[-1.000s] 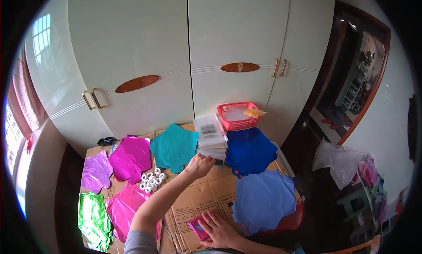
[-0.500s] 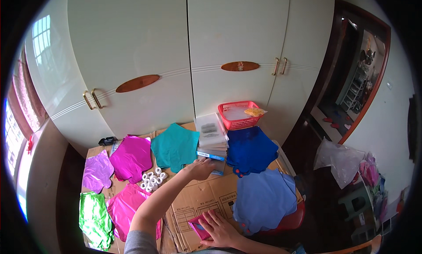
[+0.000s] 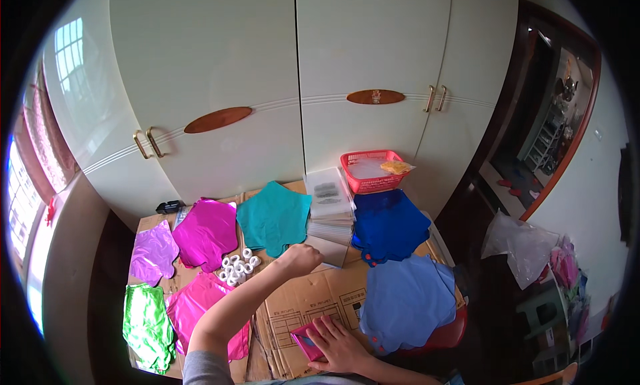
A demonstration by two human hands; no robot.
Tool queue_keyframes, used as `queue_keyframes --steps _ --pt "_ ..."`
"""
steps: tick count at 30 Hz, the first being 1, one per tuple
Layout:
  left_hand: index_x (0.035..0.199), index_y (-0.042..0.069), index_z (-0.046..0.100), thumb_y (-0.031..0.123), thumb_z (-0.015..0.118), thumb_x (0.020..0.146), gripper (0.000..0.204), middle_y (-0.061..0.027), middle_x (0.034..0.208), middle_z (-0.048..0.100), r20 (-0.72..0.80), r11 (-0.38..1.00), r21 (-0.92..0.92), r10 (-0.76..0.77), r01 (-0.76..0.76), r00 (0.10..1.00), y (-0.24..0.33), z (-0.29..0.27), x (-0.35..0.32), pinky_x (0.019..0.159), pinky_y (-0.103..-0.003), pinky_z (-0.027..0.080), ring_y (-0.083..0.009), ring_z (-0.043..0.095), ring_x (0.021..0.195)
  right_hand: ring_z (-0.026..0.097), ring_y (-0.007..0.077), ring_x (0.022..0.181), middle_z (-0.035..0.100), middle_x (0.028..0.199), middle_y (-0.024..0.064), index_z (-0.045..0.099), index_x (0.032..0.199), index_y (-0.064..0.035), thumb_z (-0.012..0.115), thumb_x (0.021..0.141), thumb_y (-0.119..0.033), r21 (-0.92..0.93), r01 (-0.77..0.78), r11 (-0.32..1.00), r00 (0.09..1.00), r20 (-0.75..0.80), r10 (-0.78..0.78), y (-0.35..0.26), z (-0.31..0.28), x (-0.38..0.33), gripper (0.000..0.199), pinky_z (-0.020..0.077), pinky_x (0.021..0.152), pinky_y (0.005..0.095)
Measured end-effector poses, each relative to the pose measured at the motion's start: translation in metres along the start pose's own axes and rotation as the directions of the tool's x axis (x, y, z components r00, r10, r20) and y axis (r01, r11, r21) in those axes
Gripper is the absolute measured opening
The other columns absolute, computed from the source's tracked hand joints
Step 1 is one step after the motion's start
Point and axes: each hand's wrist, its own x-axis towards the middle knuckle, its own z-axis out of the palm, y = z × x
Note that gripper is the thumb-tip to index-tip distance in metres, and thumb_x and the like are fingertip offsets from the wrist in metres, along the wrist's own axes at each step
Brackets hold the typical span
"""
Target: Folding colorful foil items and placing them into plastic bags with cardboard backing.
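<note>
My left hand [image 3: 300,260] is closed beside the near end of a stack of pale cards or sleeves [image 3: 330,232]. Its fingertips are hidden, so whatever they hold, if anything, cannot be made out. Right by its knuckles lies a flat greyish card [image 3: 331,250] on the cardboard. With fingers stretched out, my right hand [image 3: 340,347] rests on a folded shiny pink packet [image 3: 303,344], partly covering it. A teal foil pile [image 3: 275,215] and a dark blue foil pile [image 3: 390,224] flank the card stack.
White rings [image 3: 238,268] sit in a heap left of my left forearm. Purple, magenta, pink and green foil piles [image 3: 143,325] spread across the left side. Light blue foil sheets [image 3: 407,302] lie on the right. A red basket [image 3: 373,184] stands behind, before the cupboard [image 3: 220,65].
A blue-edged, labelled card by my left hand no longer shows, and that hand is now more tightly closed. My right hand stays on the pink packet. The whole view has shifted slightly.
</note>
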Motion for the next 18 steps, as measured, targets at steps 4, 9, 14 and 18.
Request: queue_keyframes --steps 4,9,14,18 --pt "0.081 0.008 0.062 0.016 0.058 0.082 0.009 -0.0089 0.081 0.065 -0.115 0.99 -0.142 -0.014 -0.002 0.993 -0.007 -0.003 0.002 0.071 -0.041 0.052 -0.0287 0.065 0.081 0.028 0.0447 0.135 0.035 0.142 0.0287 0.037 0.139 0.0004 0.057 0.081 -0.058 0.007 0.012 1.0 0.999 -0.033 -0.011 -0.001 0.0 0.001 0.085 0.0218 0.112 0.0511" --pt "0.083 0.01 0.065 0.021 0.062 0.083 0.012 -0.0094 0.078 0.065 -0.062 0.954 -0.298 -0.056 0.035 0.996 -0.009 -0.023 0.002 0.069 -0.04 0.052 -0.0294 0.064 0.076 0.028 0.0443 0.135 0.035 0.142 0.0285 0.038 0.138 0.0012 0.055 0.082 -0.06 -0.027 0.002 1.0 1.0 -0.016 -0.002 -0.002 -0.001 0.001 0.085 0.0212 0.112 0.0515" --pt "0.087 0.009 0.066 0.019 0.062 0.084 0.011 -0.007 0.079 0.066 -0.294 0.937 -0.346 -0.052 -0.056 0.954 -0.019 -0.018 -0.003 0.071 -0.04 0.051 -0.0289 0.064 0.078 0.025 0.0446 0.136 0.033 0.143 0.0286 0.037 0.138 0.0016 0.054 0.082 -0.062 -0.028 0.028 0.999 0.999 -0.028 -0.029 -0.001 0.005 -0.001 0.087 0.0213 0.112 0.0524" --pt "0.089 0.008 0.065 0.015 0.062 0.084 0.009 -0.0066 0.079 0.065 -0.359 0.966 -0.234 0.019 -0.11 0.933 -0.003 -0.035 -0.007 0.074 -0.039 0.048 -0.0266 0.064 0.078 0.023 0.0456 0.137 0.03 0.144 0.0289 0.035 0.139 0.0021 0.054 0.082 -0.064 -0.052 0.02 0.998 1.0 0.014 -0.019 0.001 0.005 -0.002 0.09 0.0226 0.111 0.0534"
